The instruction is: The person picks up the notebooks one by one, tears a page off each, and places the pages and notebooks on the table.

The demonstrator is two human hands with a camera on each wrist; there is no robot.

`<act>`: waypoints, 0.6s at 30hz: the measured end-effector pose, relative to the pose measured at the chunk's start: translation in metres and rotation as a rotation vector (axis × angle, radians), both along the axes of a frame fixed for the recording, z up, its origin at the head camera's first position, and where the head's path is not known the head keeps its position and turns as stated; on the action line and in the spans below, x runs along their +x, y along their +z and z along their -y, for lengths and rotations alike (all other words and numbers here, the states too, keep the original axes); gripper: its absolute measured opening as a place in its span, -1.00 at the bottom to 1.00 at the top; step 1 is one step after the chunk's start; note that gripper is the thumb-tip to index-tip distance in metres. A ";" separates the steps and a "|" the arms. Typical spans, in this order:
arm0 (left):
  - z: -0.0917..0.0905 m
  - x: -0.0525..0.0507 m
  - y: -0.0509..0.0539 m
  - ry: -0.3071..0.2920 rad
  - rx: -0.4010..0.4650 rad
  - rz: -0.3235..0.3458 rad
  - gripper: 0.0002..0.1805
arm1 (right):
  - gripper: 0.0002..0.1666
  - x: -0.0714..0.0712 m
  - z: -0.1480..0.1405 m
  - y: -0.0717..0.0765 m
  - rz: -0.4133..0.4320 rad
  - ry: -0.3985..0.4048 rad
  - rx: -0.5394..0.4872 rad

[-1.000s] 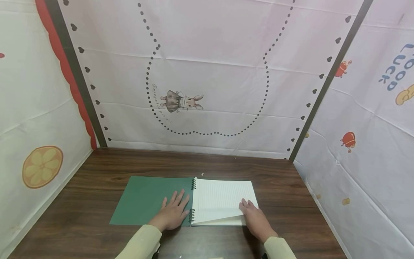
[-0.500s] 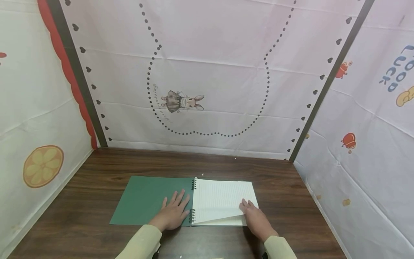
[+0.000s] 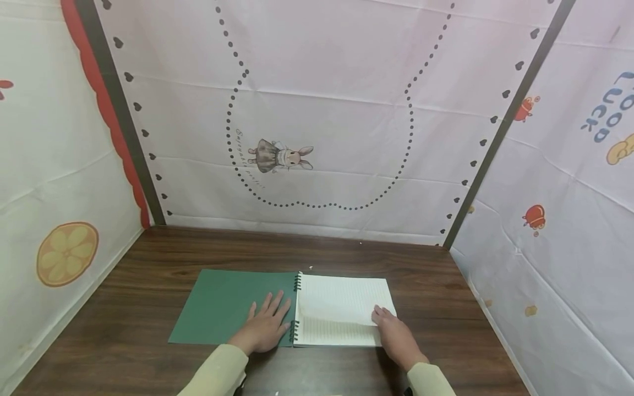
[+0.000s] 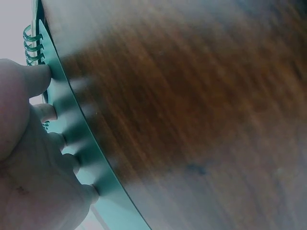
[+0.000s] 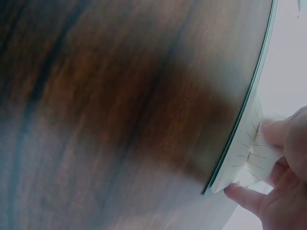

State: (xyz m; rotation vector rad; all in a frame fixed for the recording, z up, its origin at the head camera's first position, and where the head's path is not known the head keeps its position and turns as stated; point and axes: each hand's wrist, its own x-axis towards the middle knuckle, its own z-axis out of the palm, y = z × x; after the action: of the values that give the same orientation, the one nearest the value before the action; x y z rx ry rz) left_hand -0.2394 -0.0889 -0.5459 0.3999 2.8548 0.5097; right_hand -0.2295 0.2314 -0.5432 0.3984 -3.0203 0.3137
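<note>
A spiral notebook lies open on the table, its green cover (image 3: 223, 302) to the left and ruled white pages (image 3: 337, 334) to the right, joined by dark wire rings (image 3: 295, 330). My left hand (image 3: 262, 329) rests on the cover beside the rings, fingers spread and fairly straight; its fingertips touch the cover in the left wrist view. At the right edge, my right hand (image 3: 398, 336) pinches the top page (image 3: 342, 297), whose near edge is lifted and curved back, baring ruled lines beneath. In the right wrist view, the thumb (image 5: 274, 132) lies on the bent paper.
The notebook lies on a dark wood-grain table (image 3: 163, 363). White printed cloth walls (image 3: 322, 126) enclose it at the back and both sides. A tiny white scrap (image 3: 311, 268) lies behind the notebook.
The top page's near edge has risen and folded farther back, showing more of the page beneath. My right hand has shifted slightly right with it; the left hand has stayed in place.
</note>
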 end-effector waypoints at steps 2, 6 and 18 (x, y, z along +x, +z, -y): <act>0.001 0.000 -0.001 -0.001 -0.001 0.003 -0.38 | -0.62 0.001 0.000 0.000 0.030 -0.067 -0.058; 0.001 0.001 -0.001 -0.003 0.001 0.012 -0.38 | -0.49 0.001 0.000 0.001 0.068 -0.219 -0.191; 0.000 0.001 0.002 -0.014 0.016 0.005 -0.38 | -0.19 -0.003 -0.013 0.009 0.052 -0.535 -0.633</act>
State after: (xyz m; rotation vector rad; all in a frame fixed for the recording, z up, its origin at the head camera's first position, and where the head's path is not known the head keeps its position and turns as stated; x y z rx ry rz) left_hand -0.2382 -0.0891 -0.5439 0.4211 2.8426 0.5304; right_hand -0.2327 0.2449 -0.5338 -0.4555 -2.7099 1.1672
